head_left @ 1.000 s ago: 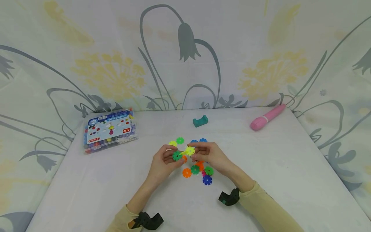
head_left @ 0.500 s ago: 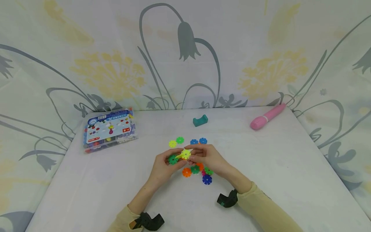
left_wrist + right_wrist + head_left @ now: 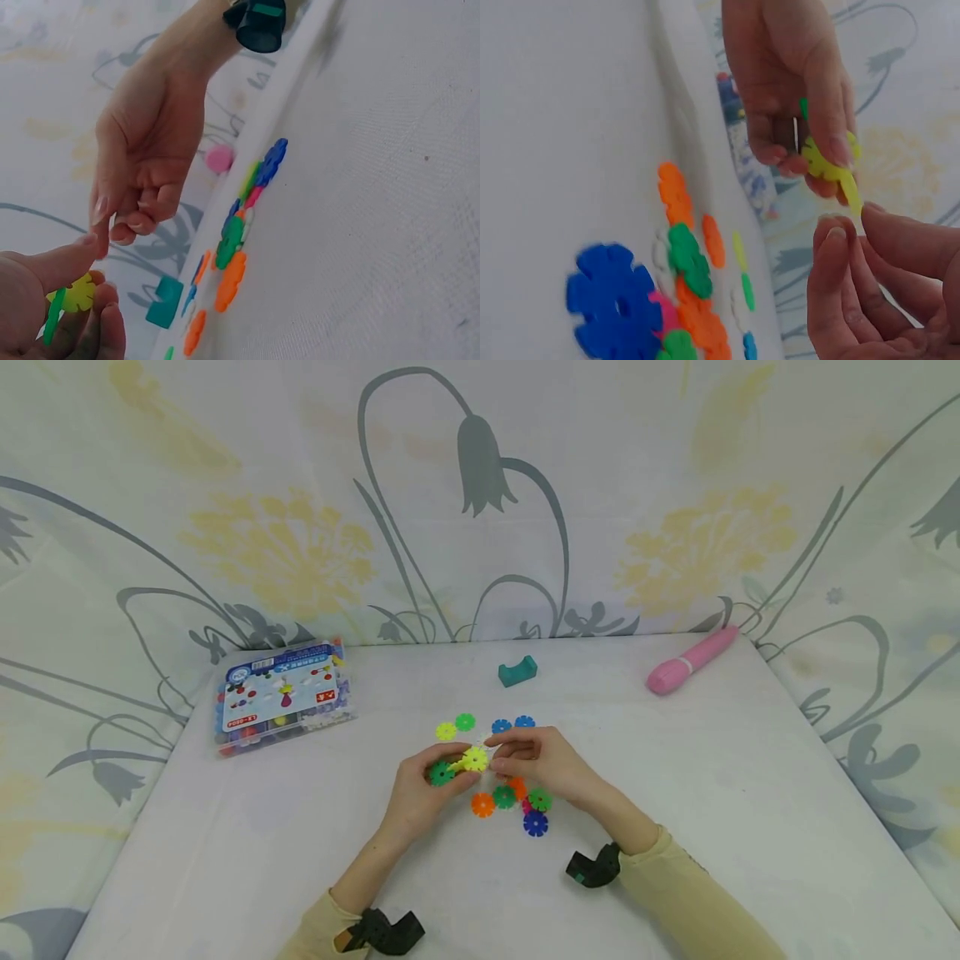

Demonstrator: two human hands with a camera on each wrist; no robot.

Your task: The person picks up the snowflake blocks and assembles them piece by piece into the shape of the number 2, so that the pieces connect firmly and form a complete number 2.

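My left hand [image 3: 450,768] pinches two joined snowflake discs just above the table: a dark green disc [image 3: 440,773] and a yellow disc [image 3: 474,759]. In the left wrist view the left hand's [image 3: 86,277] thumb and fingers clamp the yellow disc [image 3: 75,294]. My right hand [image 3: 501,756] hovers beside it with its fingers loosely bent. In the right wrist view the right hand's fingertips [image 3: 832,236] sit just under the yellow disc [image 3: 829,166], with a thin gap between them. Several loose discs [image 3: 483,804] lie under and around both hands.
A clear plastic box of pieces [image 3: 281,697] sits at the table's back left. A teal block [image 3: 517,671] lies at the back middle and a pink pen-like tool [image 3: 690,664] at the back right. A flowered cloth covers the table [image 3: 225,843] and the backdrop.
The yellow disc went from the right hand's pinch into the green disc in the left hand. Both hands drifted slightly left and down. The right fingers have eased off the yellow disc.
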